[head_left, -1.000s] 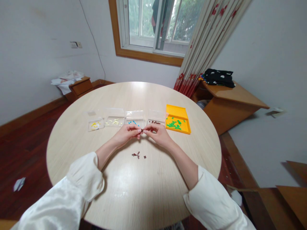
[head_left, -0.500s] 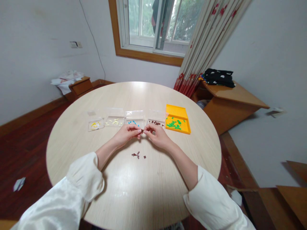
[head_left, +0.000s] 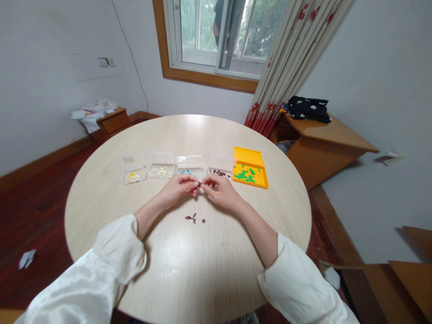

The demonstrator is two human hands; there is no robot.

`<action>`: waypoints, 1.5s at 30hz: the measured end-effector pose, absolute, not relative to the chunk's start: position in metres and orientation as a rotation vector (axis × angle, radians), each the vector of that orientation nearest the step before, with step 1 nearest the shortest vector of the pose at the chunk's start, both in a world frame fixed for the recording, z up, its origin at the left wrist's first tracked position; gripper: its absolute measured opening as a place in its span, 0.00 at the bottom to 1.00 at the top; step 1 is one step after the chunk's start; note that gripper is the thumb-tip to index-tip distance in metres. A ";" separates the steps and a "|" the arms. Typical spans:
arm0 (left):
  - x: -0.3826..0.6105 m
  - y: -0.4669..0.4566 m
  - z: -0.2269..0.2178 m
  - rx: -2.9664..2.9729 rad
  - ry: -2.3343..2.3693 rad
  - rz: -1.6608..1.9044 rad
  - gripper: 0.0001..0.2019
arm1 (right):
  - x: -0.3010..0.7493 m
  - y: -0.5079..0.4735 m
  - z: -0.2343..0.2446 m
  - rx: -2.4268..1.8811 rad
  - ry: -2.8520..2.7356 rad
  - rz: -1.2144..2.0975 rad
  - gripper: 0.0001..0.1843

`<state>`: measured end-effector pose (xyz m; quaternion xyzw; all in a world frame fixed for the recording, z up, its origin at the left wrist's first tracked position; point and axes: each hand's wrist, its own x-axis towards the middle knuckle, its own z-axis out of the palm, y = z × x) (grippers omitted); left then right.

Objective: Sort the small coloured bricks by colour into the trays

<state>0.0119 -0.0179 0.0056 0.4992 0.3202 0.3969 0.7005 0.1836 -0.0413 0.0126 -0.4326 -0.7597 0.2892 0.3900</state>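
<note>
My left hand and my right hand meet fingertip to fingertip above the round wooden table. Both pinch a tiny dark brown piece between them. A few loose brown pieces lie on the table just below my hands. Behind my hands stands a row of clear trays: one with yellow pieces, one with pale yellow pieces, one with blue pieces and one with brown pieces. An orange tray holding green pieces sits at the right end.
A wooden desk with a black spotted cloth stands to the right, by a red-patterned curtain. A low cabinet with papers is at the far left. A paper scrap lies on the floor.
My hands have barely shifted. They stay pinched together on the small brown piece in the same spot.
</note>
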 end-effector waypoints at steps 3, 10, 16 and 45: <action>0.012 -0.018 0.005 1.107 0.704 0.881 0.11 | 0.184 -0.041 0.012 -1.097 -1.930 0.719 0.05; 0.012 -0.018 0.005 1.101 0.709 0.874 0.11 | 0.185 -0.040 0.008 -1.116 -1.946 0.704 0.06; 0.012 -0.019 0.008 1.108 0.734 0.876 0.10 | 0.188 -0.038 0.012 -1.145 -1.891 0.596 0.06; 0.009 -0.015 0.015 0.975 0.873 1.140 0.11 | 0.177 -0.060 0.017 -0.997 -2.264 1.154 0.09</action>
